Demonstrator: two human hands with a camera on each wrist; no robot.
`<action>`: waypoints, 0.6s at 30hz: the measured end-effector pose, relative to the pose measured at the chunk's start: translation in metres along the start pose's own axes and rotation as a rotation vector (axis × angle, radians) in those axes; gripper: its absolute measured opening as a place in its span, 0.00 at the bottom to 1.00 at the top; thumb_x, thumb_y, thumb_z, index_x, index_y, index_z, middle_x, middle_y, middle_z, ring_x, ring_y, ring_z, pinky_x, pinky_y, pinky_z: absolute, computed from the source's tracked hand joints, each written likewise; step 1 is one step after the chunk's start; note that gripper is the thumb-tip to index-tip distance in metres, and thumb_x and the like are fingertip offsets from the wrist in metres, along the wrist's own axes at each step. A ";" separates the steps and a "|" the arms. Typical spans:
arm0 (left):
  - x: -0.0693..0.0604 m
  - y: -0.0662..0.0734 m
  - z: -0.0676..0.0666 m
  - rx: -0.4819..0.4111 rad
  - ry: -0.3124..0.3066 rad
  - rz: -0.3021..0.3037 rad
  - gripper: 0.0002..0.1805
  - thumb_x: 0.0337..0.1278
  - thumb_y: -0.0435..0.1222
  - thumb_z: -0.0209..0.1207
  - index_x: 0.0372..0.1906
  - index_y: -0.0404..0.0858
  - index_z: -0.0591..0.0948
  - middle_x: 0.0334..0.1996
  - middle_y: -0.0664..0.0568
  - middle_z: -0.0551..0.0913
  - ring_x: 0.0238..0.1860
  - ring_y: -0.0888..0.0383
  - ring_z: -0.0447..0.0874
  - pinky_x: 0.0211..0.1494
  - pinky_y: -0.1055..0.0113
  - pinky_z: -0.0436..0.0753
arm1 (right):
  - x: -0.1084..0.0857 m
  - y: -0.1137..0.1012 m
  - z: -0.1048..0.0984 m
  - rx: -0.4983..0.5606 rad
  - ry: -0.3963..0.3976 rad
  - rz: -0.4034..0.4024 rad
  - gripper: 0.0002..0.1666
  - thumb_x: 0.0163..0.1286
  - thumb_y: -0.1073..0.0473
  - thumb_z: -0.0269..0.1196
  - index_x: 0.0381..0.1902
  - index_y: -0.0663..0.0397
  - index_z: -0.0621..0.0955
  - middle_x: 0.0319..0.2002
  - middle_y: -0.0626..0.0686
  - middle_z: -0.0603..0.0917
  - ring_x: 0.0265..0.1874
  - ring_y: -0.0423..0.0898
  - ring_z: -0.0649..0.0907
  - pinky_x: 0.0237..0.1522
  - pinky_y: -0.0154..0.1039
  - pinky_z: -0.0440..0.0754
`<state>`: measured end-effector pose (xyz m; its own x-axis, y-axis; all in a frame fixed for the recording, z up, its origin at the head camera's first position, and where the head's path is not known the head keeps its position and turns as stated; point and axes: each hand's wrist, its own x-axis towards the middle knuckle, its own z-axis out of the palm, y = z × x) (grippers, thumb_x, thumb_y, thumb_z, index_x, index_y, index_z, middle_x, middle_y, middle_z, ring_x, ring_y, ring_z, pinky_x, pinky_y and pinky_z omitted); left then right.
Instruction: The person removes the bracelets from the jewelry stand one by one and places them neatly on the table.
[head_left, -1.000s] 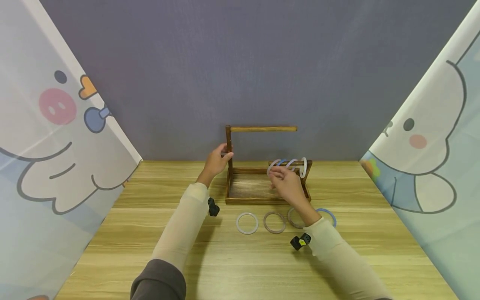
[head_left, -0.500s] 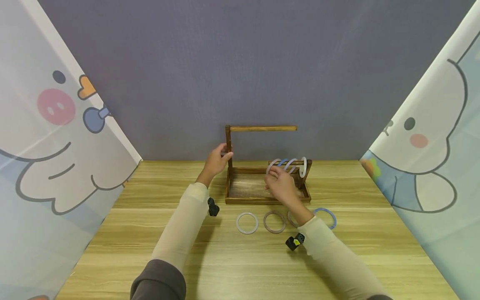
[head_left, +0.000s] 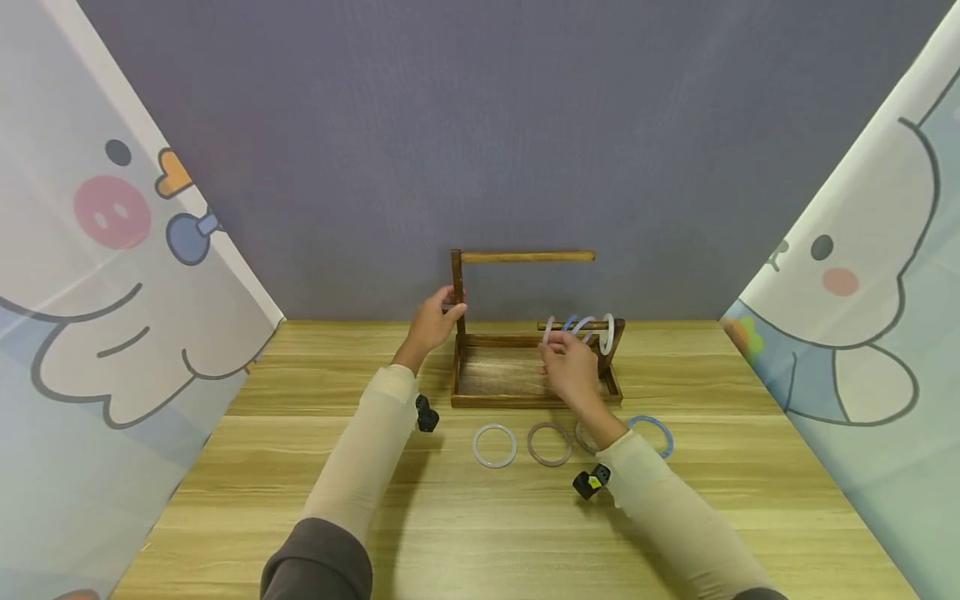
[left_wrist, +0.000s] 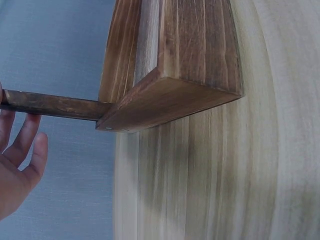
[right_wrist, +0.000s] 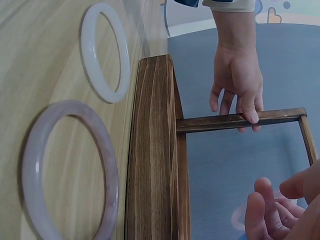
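A dark wooden bangle rack (head_left: 457, 367) stands at the back of the table, with a tall post and top bar on the left and a shorter bar on the right. My left hand (head_left: 435, 323) holds the tall post (left_wrist: 55, 105) between thumb and fingers. At the free end of the lower bar (head_left: 542, 326), my right hand (head_left: 573, 373) pinches a pale pink bangle (head_left: 548, 330), partly hidden by the fingers. Farther right on that bar hang a blue bangle (head_left: 569, 322), a lilac bangle (head_left: 582, 326) and a white bangle (head_left: 608, 333).
On the table before the rack lie a white bangle (head_left: 494, 446), a mauve bangle (head_left: 549, 444), another brownish bangle (head_left: 582, 437) partly behind the right wrist, and a blue bangle (head_left: 652, 435). A grey wall (head_left: 360, 208) rises directly behind.
My right hand shifts slightly left, then back right. The pale pink bangle has turned from slanted to nearly edge-on, and the blue one has shifted slightly right. My left hand stays on the post.
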<state>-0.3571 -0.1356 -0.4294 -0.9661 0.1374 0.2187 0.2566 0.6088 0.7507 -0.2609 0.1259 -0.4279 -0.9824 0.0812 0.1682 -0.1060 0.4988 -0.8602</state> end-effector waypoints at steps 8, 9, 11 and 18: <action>0.000 0.001 0.000 -0.002 0.001 0.006 0.20 0.76 0.43 0.55 0.68 0.45 0.74 0.61 0.44 0.81 0.61 0.42 0.81 0.63 0.43 0.78 | 0.001 0.003 -0.002 -0.005 0.031 -0.017 0.13 0.75 0.55 0.62 0.53 0.52 0.83 0.45 0.57 0.91 0.30 0.56 0.91 0.17 0.34 0.82; 0.000 0.002 0.000 -0.004 0.001 0.007 0.20 0.76 0.43 0.56 0.67 0.45 0.75 0.60 0.44 0.81 0.60 0.42 0.81 0.63 0.43 0.78 | 0.002 0.004 -0.002 -0.002 0.031 -0.016 0.13 0.75 0.55 0.62 0.53 0.52 0.83 0.45 0.57 0.91 0.30 0.56 0.91 0.17 0.34 0.81; 0.000 0.002 -0.001 -0.002 0.003 0.008 0.20 0.76 0.43 0.55 0.67 0.45 0.75 0.60 0.44 0.81 0.60 0.43 0.81 0.64 0.43 0.78 | 0.002 0.004 -0.002 -0.001 0.030 -0.019 0.13 0.75 0.56 0.62 0.53 0.52 0.83 0.44 0.57 0.91 0.30 0.57 0.91 0.17 0.33 0.80; 0.000 0.002 0.000 -0.018 0.004 0.002 0.20 0.76 0.42 0.55 0.67 0.45 0.75 0.60 0.44 0.81 0.59 0.42 0.81 0.62 0.42 0.78 | 0.002 0.005 -0.004 -0.007 0.019 -0.035 0.13 0.75 0.56 0.61 0.54 0.53 0.83 0.44 0.60 0.91 0.22 0.46 0.89 0.14 0.33 0.78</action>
<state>-0.3567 -0.1343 -0.4275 -0.9655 0.1349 0.2229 0.2588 0.5944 0.7614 -0.2633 0.1321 -0.4300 -0.9750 0.0799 0.2071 -0.1390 0.5077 -0.8502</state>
